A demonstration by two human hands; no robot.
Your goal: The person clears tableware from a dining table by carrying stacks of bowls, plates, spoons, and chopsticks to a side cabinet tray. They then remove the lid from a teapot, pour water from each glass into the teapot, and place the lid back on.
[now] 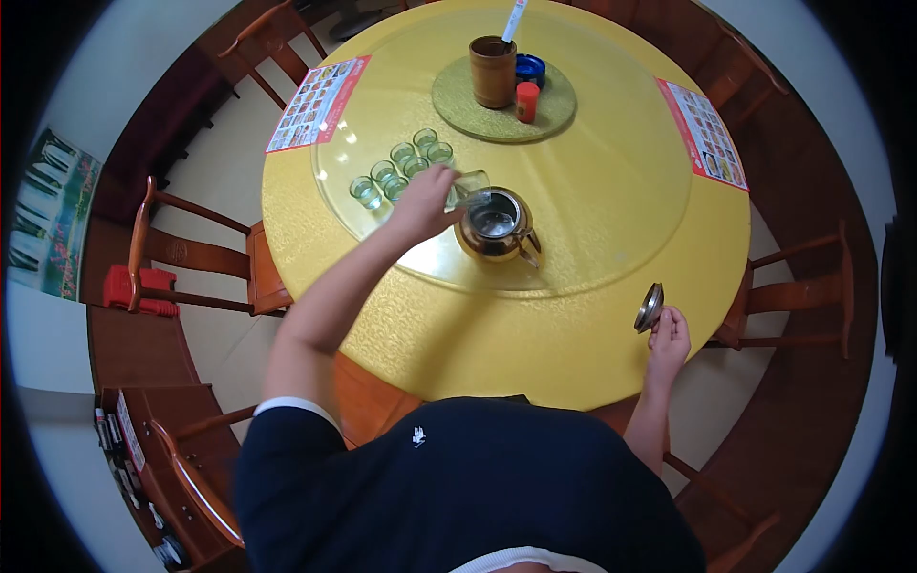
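Observation:
My left hand [427, 202] grips a clear drinking glass [469, 189], tipped over the open mouth of a shiny gold-coloured metal teapot [493, 229]. The teapot stands uncovered, its silvery inside showing. Off to the right, my right hand [671, 334] pinches a round metal lid [650, 307], tilted on edge, well apart from the teapot. Just beyond my left hand, several greenish glasses [366, 193] stand close together in rows on the glass turntable [611, 224]. Whether liquid is leaving the tipped glass I cannot tell.
On a small green round board [458, 105] stand a brown cup-like holder [493, 76], a red-capped container [526, 102] and a blue dish [531, 69]. Printed menus [318, 103] lie on the yellow tablecloth [535, 334]. Wooden chairs [196, 248] surround the table.

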